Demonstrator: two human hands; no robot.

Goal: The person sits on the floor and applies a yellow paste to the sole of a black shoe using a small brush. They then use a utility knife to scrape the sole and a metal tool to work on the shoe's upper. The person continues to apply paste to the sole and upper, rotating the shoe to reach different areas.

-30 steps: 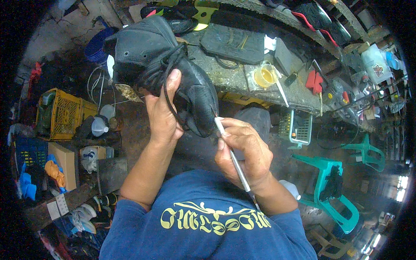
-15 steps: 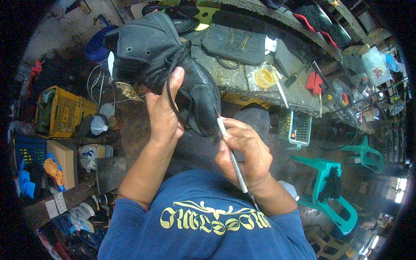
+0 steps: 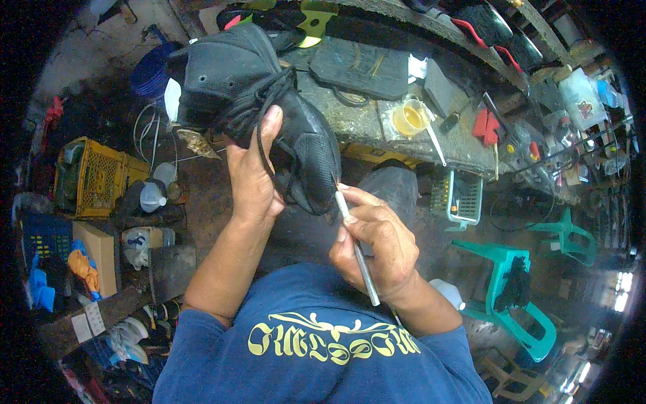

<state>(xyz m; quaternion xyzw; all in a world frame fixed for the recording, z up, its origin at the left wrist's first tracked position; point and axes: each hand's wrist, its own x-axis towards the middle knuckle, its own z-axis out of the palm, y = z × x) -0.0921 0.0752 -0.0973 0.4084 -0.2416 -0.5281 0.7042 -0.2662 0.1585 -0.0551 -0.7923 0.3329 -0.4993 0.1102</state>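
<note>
A black lace-up high-top shoe (image 3: 232,74) is held up in front of me with its toe toward my right hand. My left hand (image 3: 254,168) is closed around its middle, thumb over the laces, the fingers hidden beneath. In a pinch, my right hand (image 3: 380,239) grips a slim silver pen-shaped tool (image 3: 364,269) with a thin pointed tip. That tip meets the edge of the shoe's toe, where the upper joins the sole. Whether it is a blade or an awl is too small to tell.
Beyond the shoe runs a grey workbench (image 3: 377,124) bearing a dark bag (image 3: 360,66) and a cup of yellowish liquid (image 3: 409,120). A green basket (image 3: 457,198) and a green plastic stool (image 3: 505,269) stand at right. A yellow crate (image 3: 101,178) sits at left.
My right hand and the tool have shifted slightly left and toward me along the toe edge. The shoe has moved only a little in my left hand.
</note>
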